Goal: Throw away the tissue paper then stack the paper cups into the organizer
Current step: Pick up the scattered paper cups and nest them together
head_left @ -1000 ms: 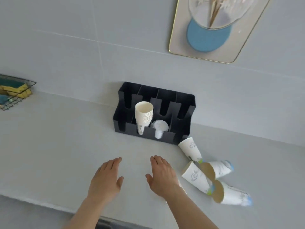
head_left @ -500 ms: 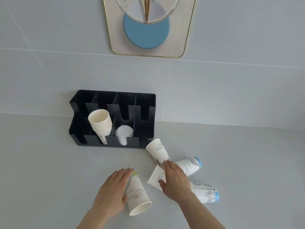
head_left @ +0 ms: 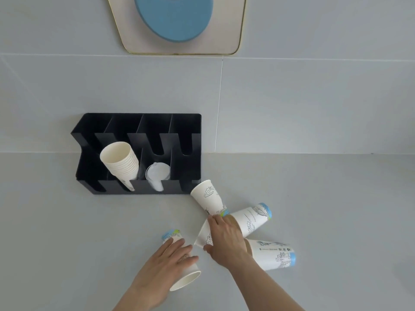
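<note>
A black organizer (head_left: 94, 153) stands against the wall, with a nested stack of white cups (head_left: 121, 163) in one slot and clear lids (head_left: 157, 173) in the slot beside it. Several printed paper cups lie on their sides on the grey counter. My left hand (head_left: 164, 268) rests over one lying cup (head_left: 187, 280) whose mouth faces me. My right hand (head_left: 226, 239) grips another lying cup (head_left: 203, 237). Around it lie a cup (head_left: 207, 196) by the organizer's corner, a cup (head_left: 253, 217) to the right, and a cup (head_left: 272, 257) lower right. No tissue paper is in view.
A gold-rimmed tray with a blue disc (head_left: 175, 21) hangs on the tiled wall above the organizer. The grey counter (head_left: 67, 243) extends left and right of the cups.
My view has shifted right and closer. Both hands moved from the bare counter onto cups: the left came over one lying cup, the right closed around another.
</note>
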`<state>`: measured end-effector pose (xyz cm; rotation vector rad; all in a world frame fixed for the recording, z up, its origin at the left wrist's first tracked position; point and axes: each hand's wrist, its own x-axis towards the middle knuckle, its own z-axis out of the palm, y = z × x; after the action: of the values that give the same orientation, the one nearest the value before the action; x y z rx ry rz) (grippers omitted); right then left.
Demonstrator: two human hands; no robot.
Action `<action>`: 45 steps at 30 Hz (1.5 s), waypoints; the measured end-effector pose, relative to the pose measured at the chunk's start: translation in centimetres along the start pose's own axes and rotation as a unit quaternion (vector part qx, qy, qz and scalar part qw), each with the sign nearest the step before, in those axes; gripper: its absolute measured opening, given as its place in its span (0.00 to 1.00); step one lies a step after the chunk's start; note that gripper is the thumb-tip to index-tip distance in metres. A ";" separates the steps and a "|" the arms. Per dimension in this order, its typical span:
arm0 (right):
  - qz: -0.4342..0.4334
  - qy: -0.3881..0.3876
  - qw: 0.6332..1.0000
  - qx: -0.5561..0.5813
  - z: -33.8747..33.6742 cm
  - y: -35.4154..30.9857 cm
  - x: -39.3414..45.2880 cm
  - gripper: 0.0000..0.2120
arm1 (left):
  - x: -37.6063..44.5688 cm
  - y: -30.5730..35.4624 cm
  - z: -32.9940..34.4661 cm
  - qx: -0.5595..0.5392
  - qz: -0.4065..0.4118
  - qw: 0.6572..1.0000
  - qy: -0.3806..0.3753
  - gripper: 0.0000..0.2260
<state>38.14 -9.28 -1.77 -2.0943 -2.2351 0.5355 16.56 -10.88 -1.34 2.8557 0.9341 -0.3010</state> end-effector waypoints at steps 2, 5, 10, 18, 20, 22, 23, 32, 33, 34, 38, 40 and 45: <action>0.000 -0.002 1.000 -0.015 0.0 -0.5 0.3 0.31 | 0.1 -0.3 0.2 -0.009 -0.001 1.000 0.007 0.44; 0.006 -0.007 0.999 -0.032 0.1 -1.3 0.6 0.32 | -0.2 -1.2 0.4 -0.061 -0.017 0.997 0.032 0.43; 0.026 -0.013 0.998 -0.047 0.2 -2.8 1.1 0.32 | -0.6 -3.6 0.5 -0.256 -0.152 0.945 0.135 0.42; 0.065 -0.008 0.997 -0.036 0.8 -4.7 0.8 0.35 | -2.0 -6.8 0.5 -0.480 -0.318 0.789 0.217 0.36; 0.078 -0.007 0.996 -0.031 1.2 -5.2 0.5 0.36 | -2.2 -7.2 1.3 -0.494 -0.314 0.781 0.216 0.38; 0.092 -0.002 0.995 -0.027 1.7 -5.8 0.2 0.36 | -2.5 -7.4 1.7 -0.502 -0.306 0.779 0.217 0.41; 0.097 0.003 0.995 -0.028 1.8 -6.1 0.1 0.35 | -2.7 -7.5 1.8 -0.505 -0.302 0.779 0.215 0.43; 0.121 0.175 0.976 0.053 -2.5 -8.0 -0.1 0.46 | -2.9 -8.2 1.9 -0.478 -0.224 0.822 0.212 0.49; 0.113 0.206 0.969 0.073 -4.1 -8.3 0.0 0.46 | -2.6 -8.1 1.8 -0.473 -0.217 0.827 0.215 0.48; 0.106 0.231 0.962 0.097 -5.3 -8.8 0.3 0.46 | -2.5 -8.3 2.1 -0.468 -0.218 0.829 0.215 0.46; 0.061 0.319 0.917 0.232 -9.0 -10.5 -0.3 0.46 | -2.3 -7.8 2.4 -0.454 -0.219 0.834 0.224 0.44; 0.042 0.317 0.898 0.301 -9.7 -11.5 -1.1 0.46 | -2.4 -7.8 2.5 -0.457 -0.219 0.833 0.222 0.44; 0.021 0.242 0.908 0.341 -7.4 -13.2 -1.9 0.46 | -2.7 -8.0 2.8 -0.461 -0.230 0.830 0.214 0.42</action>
<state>27.51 -9.93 9.18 -1.6667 -1.4473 0.5992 9.23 -6.52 -3.87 1.7873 1.3481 0.6267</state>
